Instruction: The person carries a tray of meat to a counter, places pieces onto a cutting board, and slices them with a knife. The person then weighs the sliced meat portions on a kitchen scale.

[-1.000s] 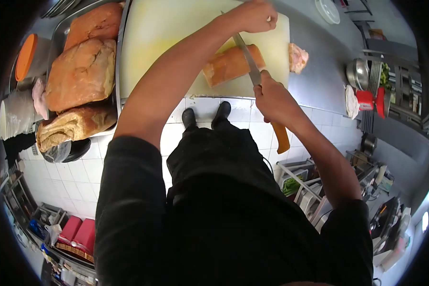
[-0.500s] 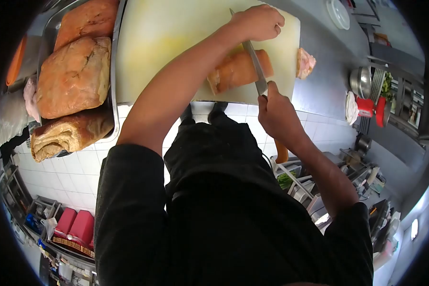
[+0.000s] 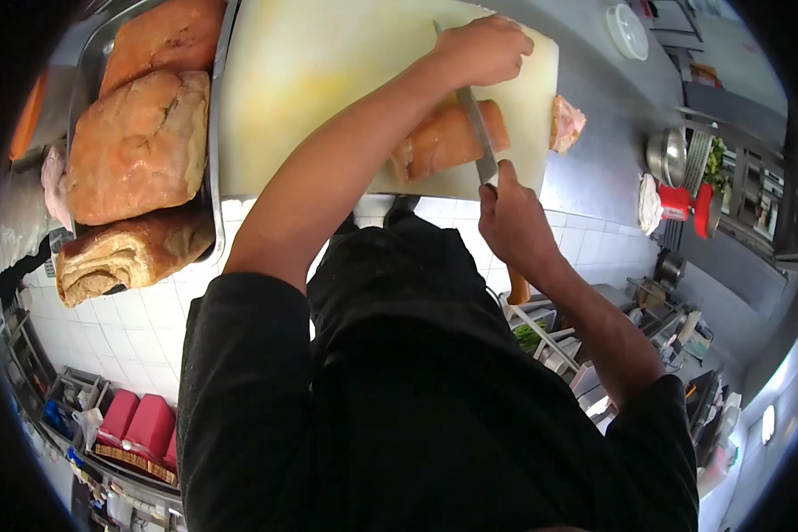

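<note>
My right hand (image 3: 519, 222) is closed around the orange-brown handle of a long knife (image 3: 479, 133). The blade lies across a slab of orange-brown meat (image 3: 445, 140), close to its right end. That slab rests near the front edge of a pale cutting board (image 3: 328, 44). My left hand (image 3: 488, 49) is over the far part of the board with its fingers curled inward. Whatever may be under those fingers is hidden. The blade passes beneath my left wrist, and its tip shows on the other side.
On the left, a metal tray (image 3: 215, 133) holds several large slabs of meat (image 3: 137, 146). A small meat piece (image 3: 567, 123) sits right of the board on the steel counter (image 3: 607, 160). Farther right are a white lid (image 3: 627, 32), metal bowls (image 3: 669, 152) and a red-handled item (image 3: 690, 206).
The whole view has shifted slightly, so the board and meat appear a little lower. The knife still crosses the slab near its right end, and both hands keep nearly the same pose.
</note>
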{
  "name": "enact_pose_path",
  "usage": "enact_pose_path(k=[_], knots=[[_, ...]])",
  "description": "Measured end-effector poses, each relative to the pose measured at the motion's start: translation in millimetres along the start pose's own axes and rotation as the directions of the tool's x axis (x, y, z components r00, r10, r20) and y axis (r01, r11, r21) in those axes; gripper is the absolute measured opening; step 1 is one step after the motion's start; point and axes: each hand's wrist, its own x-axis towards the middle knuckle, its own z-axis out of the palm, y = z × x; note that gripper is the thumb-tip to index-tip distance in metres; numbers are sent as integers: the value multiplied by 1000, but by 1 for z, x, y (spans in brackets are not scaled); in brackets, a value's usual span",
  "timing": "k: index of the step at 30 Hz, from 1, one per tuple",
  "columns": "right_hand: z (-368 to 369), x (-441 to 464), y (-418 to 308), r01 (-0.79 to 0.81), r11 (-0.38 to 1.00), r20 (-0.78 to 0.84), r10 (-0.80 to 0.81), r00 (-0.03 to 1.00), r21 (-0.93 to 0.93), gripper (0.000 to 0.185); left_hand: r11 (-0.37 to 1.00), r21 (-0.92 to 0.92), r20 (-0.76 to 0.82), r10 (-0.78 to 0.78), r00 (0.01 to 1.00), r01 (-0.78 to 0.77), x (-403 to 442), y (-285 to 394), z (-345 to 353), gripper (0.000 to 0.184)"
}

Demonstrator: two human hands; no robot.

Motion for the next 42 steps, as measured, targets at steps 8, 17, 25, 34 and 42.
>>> enact_pose_path(k=[8,17,25,34,42], knots=[[19,-5,8,35,999,-68,-34,997,19,20,979,145,-66,156,986,-146,7,2,4,22],[12,1,8,13,999,16,-14,1000,42,19,932,203,-176,336,925,-300,12,-26,23,23],[32,8,8,-37,997,41,35,999,68,19,933,146,-286,358,889,-328,6,-29,38,38],[39,9,17,5,993,-31,-1,1000,121,23,997,-24,-373,58,926,-72,-52,24,-28,50],[42,-35,32,-60,988,65,51,997,144,27,989,86,-315,-85,945,118,-160,22,1,71]])
